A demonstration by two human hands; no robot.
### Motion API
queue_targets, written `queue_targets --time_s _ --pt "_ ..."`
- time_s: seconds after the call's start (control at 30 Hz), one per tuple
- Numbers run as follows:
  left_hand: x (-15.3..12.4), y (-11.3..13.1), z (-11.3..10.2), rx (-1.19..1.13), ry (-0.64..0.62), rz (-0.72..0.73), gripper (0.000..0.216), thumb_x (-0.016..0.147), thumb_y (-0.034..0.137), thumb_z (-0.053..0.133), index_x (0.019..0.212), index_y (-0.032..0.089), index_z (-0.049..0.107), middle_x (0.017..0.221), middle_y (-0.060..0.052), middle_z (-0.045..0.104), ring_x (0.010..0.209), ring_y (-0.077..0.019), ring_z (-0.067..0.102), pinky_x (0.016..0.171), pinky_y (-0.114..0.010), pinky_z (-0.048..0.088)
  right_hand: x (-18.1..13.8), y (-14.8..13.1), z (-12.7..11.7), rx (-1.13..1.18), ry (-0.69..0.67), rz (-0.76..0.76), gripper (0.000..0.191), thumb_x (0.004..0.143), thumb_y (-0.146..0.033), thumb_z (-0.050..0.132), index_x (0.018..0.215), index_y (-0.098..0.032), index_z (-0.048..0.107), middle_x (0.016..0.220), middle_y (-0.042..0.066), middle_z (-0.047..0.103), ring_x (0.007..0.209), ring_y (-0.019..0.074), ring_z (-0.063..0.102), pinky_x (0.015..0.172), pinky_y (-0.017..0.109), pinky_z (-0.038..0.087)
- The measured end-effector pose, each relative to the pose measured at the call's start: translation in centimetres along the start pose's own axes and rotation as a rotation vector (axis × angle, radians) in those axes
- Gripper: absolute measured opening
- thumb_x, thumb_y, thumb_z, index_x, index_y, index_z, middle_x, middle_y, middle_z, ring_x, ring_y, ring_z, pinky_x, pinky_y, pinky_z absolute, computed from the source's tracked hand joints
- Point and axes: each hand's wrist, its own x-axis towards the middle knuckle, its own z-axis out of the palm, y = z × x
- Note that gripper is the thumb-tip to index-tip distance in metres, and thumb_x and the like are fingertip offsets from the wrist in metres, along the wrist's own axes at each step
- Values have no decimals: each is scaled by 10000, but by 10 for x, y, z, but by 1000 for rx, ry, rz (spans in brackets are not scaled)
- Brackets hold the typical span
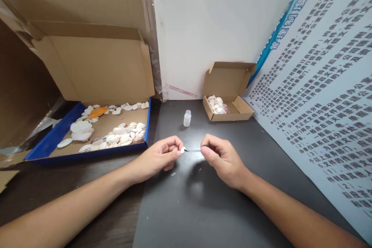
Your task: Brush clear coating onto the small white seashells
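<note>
My left hand pinches a small white shell between thumb and forefinger, above the dark table. Opposite it, my right hand is closed on a thin brush. The brush has a pale, see-through stem and a dark tip, which points left and is at or very near the shell; exact contact is too small to make out. The brush's other end is hidden by my right fingers. Just beyond both hands stands a small clear bottle, upright and uncapped, with whitish contents.
At the left lies an open blue-edged cardboard box with many shells inside. A smaller open box holds white shells at the back right. A white panel stands behind, and a printed poster on the right.
</note>
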Motion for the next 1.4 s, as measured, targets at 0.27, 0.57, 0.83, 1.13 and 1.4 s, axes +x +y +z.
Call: queue_targets --time_s 0.27,0.57,0.83,1.13,1.4 --pt "0 0 1 -25 -4 0 321 858 459 685 880 186 517 588 103 355 490 -52 298 475 -197 294 0 -1 -2 22 17 -11 310 939 -395 504 695 -210 457 584 -53 409 532 100 366 520 246 313" --pt "0 -1 1 -39 -8 11 312 864 445 681 879 188 506 570 111 349 484 -51 290 471 -189 295 0 1 0 34 10 2 307 933 -400 535 705 -210 456 604 -50 421 547 102 383 531 243 325" --pt "1 1 2 -57 -8 0 335 850 468 691 877 188 509 555 117 330 475 -50 268 467 -186 292 0 0 -1 -4 46 19 323 918 -412 571 700 -212 443 597 -54 410 548 102 372 527 243 317" --pt "1 -2 -1 -60 -13 5 316 863 454 683 887 192 508 566 112 339 480 -51 285 470 -187 300 0 -1 0 68 -30 34 321 925 -422 549 704 -211 452 595 -55 412 541 99 367 525 246 310" --pt "1 -1 0 -55 -13 1 331 855 463 689 885 191 504 566 114 335 483 -51 279 476 -191 300 1 0 -2 106 -9 65 334 936 -440 532 706 -212 449 599 -57 404 540 100 359 529 249 309"
